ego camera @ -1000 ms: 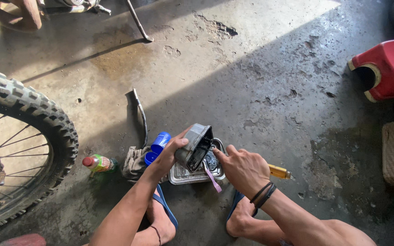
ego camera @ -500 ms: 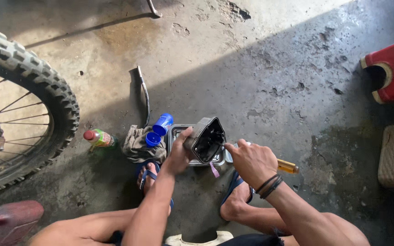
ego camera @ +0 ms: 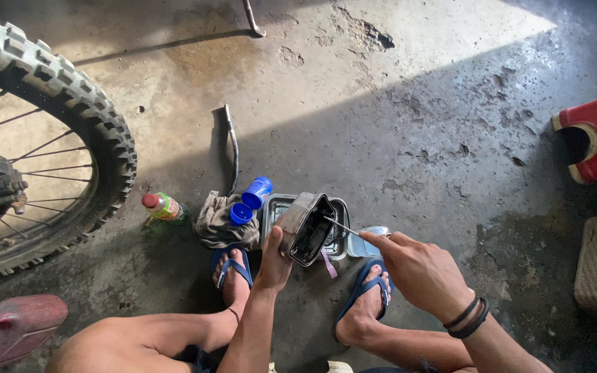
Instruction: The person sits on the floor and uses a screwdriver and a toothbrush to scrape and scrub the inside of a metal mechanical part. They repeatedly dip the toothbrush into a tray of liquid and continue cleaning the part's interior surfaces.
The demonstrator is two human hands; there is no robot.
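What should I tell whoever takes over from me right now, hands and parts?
Left hand: grips the dark box-shaped part, tilted, open side toward the right hand.
Right hand: holds a thin metal tool, tip at the part's opening.
Underneath: metal tray on the concrete floor.
Beside it: blue bottle, grey rag, small red-capped bottle.
Done: part lifted above tray. Left: work inside the part seems unfinished; I cannot see inside.

A shallow grey metal tray (ego camera: 340, 207) lies on the stained concrete floor (ego camera: 395, 117). Over the tray, the left hand (ego camera: 273, 259) grips a black hollow boxy part (ego camera: 305, 228), tilted. Just right of the tray, the right hand (ego camera: 419, 273) pokes a thin metal rod (ego camera: 341, 224) into the part's opening. Left of the tray lie a crumpled grey rag (ego camera: 221, 222), a blue plastic container (ego camera: 250, 200) and a knobby spoked wheel (ego camera: 57, 110).
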